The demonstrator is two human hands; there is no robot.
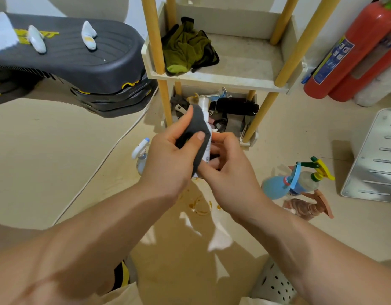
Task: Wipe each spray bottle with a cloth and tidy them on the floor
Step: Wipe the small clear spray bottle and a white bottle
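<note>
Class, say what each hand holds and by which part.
The left hand wraps the grey cloth round the white bottle; the right hand grips the bottle's lower body.

- Bright warm light from right; soft shadows fall left.
- Dark shadow w/ bright patches at near edge of beige floor.
- Wide-angle bend: red metal fire extinguisher leans.

The beige floor carries a wooden rack. Just left of the rack's foot stands a white spray bottle, near a white cable. Right of the rack cluster a blue bottle, a clear bottle and a brown bottle lying down. Red extinguishers sit farther right.
</note>
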